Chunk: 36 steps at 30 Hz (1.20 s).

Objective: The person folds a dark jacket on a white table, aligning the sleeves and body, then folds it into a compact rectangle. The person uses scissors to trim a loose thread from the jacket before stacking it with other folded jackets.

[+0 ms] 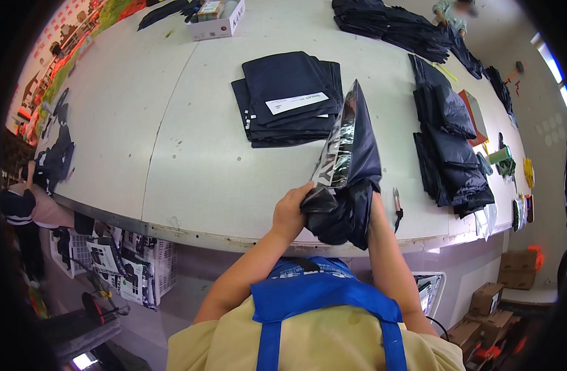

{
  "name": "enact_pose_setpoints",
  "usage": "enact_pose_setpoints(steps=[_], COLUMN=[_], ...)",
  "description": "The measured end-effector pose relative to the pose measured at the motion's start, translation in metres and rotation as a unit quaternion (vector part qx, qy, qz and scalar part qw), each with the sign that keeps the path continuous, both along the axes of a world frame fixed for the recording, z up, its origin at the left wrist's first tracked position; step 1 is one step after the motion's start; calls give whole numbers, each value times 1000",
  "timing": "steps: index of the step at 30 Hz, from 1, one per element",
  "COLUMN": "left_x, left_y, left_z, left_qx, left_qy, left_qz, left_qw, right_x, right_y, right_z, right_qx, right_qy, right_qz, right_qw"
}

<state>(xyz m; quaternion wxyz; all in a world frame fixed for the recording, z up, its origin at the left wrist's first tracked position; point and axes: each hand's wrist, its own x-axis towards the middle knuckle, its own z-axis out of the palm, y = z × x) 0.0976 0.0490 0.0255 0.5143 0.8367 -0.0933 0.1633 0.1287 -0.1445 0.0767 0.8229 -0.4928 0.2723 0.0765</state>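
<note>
A shiny plastic bag (346, 145) with dark folded cloth in it stands tilted up in front of me, near the table's front edge. My left hand (289, 210) is closed on the bag's lower left side. At the right side, my right hand goes in behind or inside the bunched dark plastic, and its fingers are hidden; only the wrist (376, 213) shows. Just beyond the bag lies a stack of folded black garments (286, 77) with a white card (296, 103) on top. To the right of my right wrist is a pair of thread snips (397, 207).
Bagged dark garments (447, 139) lie in a row on the right. Further black piles (388, 28) and a white box (217, 25) are at the far side. Co-workers (36, 204) are at the left and far right. Crates (163, 269) stand under the table edge.
</note>
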Motion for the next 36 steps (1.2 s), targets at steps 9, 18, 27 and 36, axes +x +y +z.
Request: enact_pose_setpoints(steps=[9, 18, 27, 36], left_x=[-59, -62, 0, -14], left_y=[10, 57, -1, -4], left_z=[-22, -88, -4, -30], left_qx=[-122, -483, -379, -402], left_qy=[328, 454, 534, 538], left_qz=[-66, -220, -143, -192], left_qw=[935, 716, 743, 716], right_x=[6, -13, 16, 19], right_y=[-3, 25, -17, -34], right_z=[-39, -44, -107, -113], right_qx=[-504, -696, -686, -656], right_qy=[-31, -290, -232, -164], right_qz=[281, 201, 389, 479], right_qw=[816, 625, 570, 560])
